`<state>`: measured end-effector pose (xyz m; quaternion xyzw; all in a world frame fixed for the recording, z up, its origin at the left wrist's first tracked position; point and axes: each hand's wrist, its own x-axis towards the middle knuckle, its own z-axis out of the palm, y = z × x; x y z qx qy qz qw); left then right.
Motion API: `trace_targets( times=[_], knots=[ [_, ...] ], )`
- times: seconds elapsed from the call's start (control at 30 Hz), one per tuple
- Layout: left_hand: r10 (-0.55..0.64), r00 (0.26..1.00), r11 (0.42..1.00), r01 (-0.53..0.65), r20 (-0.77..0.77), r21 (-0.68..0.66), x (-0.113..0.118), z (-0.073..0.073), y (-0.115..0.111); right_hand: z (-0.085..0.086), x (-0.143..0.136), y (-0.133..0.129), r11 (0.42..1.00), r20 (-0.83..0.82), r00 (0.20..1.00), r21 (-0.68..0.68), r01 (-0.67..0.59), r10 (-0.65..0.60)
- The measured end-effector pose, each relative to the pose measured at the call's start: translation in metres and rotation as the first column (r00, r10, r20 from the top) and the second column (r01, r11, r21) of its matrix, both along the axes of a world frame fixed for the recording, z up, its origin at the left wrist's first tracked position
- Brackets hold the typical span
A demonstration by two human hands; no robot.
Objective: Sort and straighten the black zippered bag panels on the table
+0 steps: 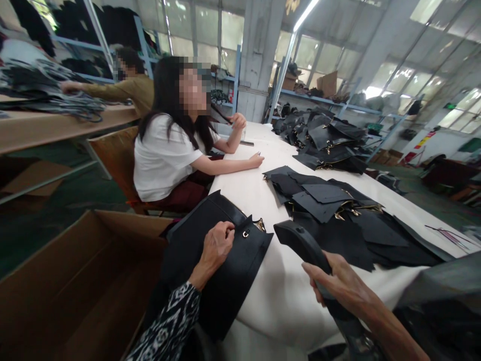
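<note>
My left hand (217,246), in a patterned sleeve, has its fingers curled closed on a black leather bag piece (240,271). This piece hangs over the near table edge and bears a small gold-coloured D-shaped ring (246,233); more metal fittings show at its upper corner. To the right, my right hand (340,281) is wrapped round a long, curved black thing (300,238), thick and stiff-looking, of a kind I cannot make out. Its blunt end points up and left above the white table, and its lower part runs down past my wrist.
Black leather pieces with gold zips (323,200) lie heaped on the white table (233,173), with a larger pile (319,130) behind. An open cardboard box (48,265) stands at the left. A person in a white shirt (161,155) sits across the corner; another person works farther back.
</note>
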<state>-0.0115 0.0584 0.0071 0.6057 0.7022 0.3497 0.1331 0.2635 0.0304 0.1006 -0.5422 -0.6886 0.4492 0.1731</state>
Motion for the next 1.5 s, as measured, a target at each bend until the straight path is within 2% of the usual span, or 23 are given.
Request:
trace_targets(
  times=[0.07,0.13,0.27,0.43,0.63,0.8,1.0,1.1,1.3,1.4,1.5],
  knots=[
    [0.074,0.977,0.994,-0.058,-0.197,0.089,0.011,-0.004,-0.012,-0.001,0.005,-0.003,1.000,0.049,0.998,-0.018,-0.025,0.026],
    [0.112,0.936,0.988,-0.068,-0.332,0.142,0.022,-0.011,-0.023,-0.002,0.007,-0.006,0.998,0.116,0.991,-0.037,-0.055,0.059],
    [0.143,0.888,0.985,-0.083,-0.436,0.153,0.033,-0.021,-0.030,-0.005,0.003,-0.010,0.991,0.207,0.970,-0.071,-0.114,0.126],
    [0.146,0.879,0.986,-0.089,-0.455,0.143,0.031,-0.021,-0.028,-0.010,-0.012,-0.002,0.977,0.165,0.966,-0.114,-0.182,0.199],
    [0.140,0.881,0.988,-0.095,-0.451,0.122,0.031,-0.019,-0.028,-0.013,-0.022,0.009,0.968,0.121,0.966,-0.137,-0.210,0.227],
    [0.128,0.884,0.990,-0.087,-0.449,0.110,0.031,-0.018,-0.028,-0.008,-0.021,0.018,0.971,0.074,0.981,-0.173,-0.163,0.178],
    [0.139,0.885,0.988,-0.094,-0.445,0.122,0.032,-0.019,-0.028,0.008,-0.006,0.028,0.999,0.056,0.998,-0.047,-0.021,0.023],
    [0.139,0.888,0.988,-0.093,-0.439,0.124,0.032,-0.019,-0.029,0.012,-0.001,0.023,0.999,0.078,0.996,-0.036,-0.040,0.043],
    [0.149,0.882,0.987,-0.109,-0.448,0.115,0.032,-0.018,-0.030,-0.007,-0.010,0.004,0.980,0.109,0.979,-0.119,-0.157,0.170],
    [0.160,0.885,0.986,-0.120,-0.437,0.118,0.033,-0.017,-0.029,-0.017,-0.020,0.005,0.974,0.086,0.977,-0.135,-0.181,0.193],
    [0.158,0.892,0.987,-0.126,-0.424,0.102,0.035,-0.017,-0.028,-0.020,-0.026,0.013,0.973,0.039,0.980,-0.131,-0.189,0.196]
  ],
)
